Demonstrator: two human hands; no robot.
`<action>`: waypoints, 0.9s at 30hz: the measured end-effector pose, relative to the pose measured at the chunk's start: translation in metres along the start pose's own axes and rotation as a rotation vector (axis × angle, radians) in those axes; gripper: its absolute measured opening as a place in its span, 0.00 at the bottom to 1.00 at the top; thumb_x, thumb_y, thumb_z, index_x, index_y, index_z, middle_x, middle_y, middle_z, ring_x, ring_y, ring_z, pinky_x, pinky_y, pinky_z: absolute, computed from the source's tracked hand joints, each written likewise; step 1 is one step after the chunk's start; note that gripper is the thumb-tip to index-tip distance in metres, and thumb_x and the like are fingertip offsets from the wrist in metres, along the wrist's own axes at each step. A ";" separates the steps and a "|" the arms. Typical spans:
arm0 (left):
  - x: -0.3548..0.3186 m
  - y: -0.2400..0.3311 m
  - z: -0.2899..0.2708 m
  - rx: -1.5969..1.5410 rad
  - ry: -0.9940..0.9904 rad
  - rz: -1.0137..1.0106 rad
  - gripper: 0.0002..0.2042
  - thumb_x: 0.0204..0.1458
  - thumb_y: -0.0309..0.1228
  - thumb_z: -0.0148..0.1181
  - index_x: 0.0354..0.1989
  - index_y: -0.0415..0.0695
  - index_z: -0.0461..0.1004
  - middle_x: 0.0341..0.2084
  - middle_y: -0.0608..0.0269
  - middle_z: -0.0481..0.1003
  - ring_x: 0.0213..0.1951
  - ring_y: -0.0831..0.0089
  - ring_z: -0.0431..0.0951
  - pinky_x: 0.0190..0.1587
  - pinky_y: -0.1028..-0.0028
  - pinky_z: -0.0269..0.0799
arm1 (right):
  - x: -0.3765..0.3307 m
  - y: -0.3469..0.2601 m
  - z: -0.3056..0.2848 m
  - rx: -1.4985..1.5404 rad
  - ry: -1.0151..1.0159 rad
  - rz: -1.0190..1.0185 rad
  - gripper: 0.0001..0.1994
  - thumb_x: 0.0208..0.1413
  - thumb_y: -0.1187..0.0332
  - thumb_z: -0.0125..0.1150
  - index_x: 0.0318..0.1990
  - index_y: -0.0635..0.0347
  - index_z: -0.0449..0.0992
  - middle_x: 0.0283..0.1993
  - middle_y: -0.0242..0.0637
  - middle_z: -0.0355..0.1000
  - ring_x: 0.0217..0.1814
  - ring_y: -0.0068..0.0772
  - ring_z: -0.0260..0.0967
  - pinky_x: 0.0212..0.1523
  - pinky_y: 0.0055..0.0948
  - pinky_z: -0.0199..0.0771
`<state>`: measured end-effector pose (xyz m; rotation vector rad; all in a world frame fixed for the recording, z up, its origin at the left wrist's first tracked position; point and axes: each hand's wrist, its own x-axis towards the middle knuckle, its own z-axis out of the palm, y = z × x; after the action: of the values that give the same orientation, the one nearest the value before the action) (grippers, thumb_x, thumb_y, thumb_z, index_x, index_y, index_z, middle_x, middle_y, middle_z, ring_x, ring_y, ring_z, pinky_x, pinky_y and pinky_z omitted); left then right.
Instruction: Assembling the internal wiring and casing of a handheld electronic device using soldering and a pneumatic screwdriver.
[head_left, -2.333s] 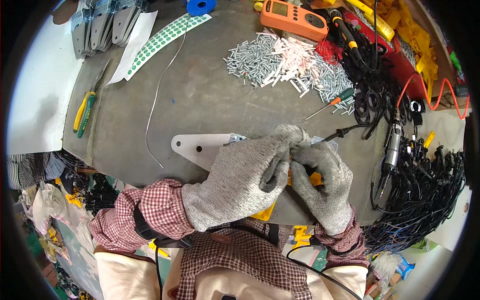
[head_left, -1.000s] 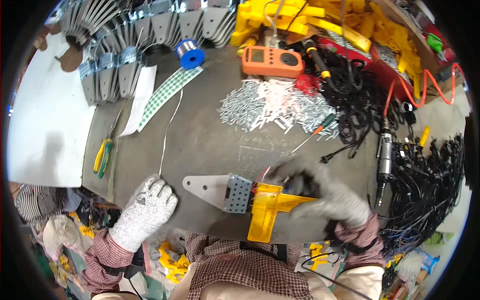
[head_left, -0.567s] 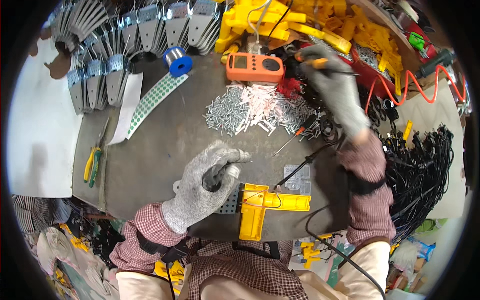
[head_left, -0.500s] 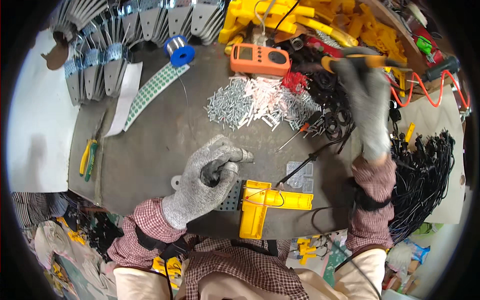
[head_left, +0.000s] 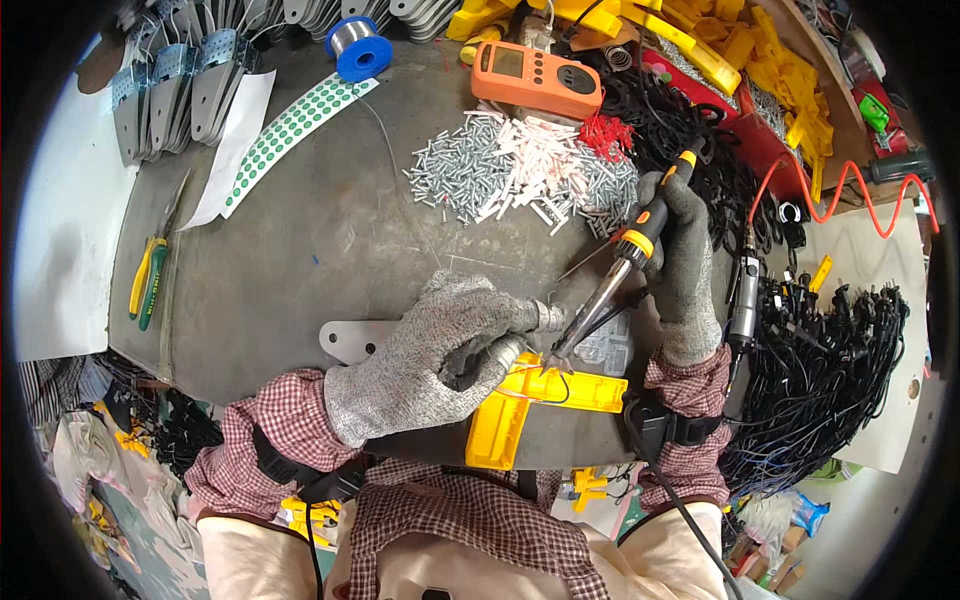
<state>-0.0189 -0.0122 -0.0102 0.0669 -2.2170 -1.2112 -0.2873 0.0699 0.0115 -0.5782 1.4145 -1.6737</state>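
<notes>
My right hand, in a grey glove, grips the black and orange handle of a soldering iron. Its tip points down to the wires in a yellow T-shaped plastic housing; whether they touch is unclear. Just left of the tip, my gloved left hand is closed, thumb and fingers pinching thin solder wire that runs down from a blue spool. Part of the housing is hidden behind my left fingers. A grey metal plate with holes sticks out beyond that hand.
Piles of screws and pale plastic pieces lie ahead, below an orange meter. Green-handled pliers and a green-dotted strip are on the left. Black cables hang at the right, near a red coiled cord.
My right hand has come down and toward me with the soldering iron, bringing its tip to the housing. My left hand has moved right, over the housing's edge.
</notes>
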 end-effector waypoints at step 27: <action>-0.010 0.044 -0.011 0.148 -0.024 0.005 0.20 0.49 0.15 0.61 0.53 0.38 0.75 0.36 0.57 0.78 0.34 0.61 0.78 0.41 0.65 0.75 | -0.017 -0.021 -0.004 -0.088 -0.032 -0.101 0.17 0.67 0.52 0.51 0.35 0.56 0.68 0.23 0.26 0.65 0.13 0.13 0.56 0.15 0.14 0.58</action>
<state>0.0050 0.0084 0.0231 0.1064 -2.3228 -1.0490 -0.2880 0.0868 0.0335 -0.7333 1.4627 -1.6792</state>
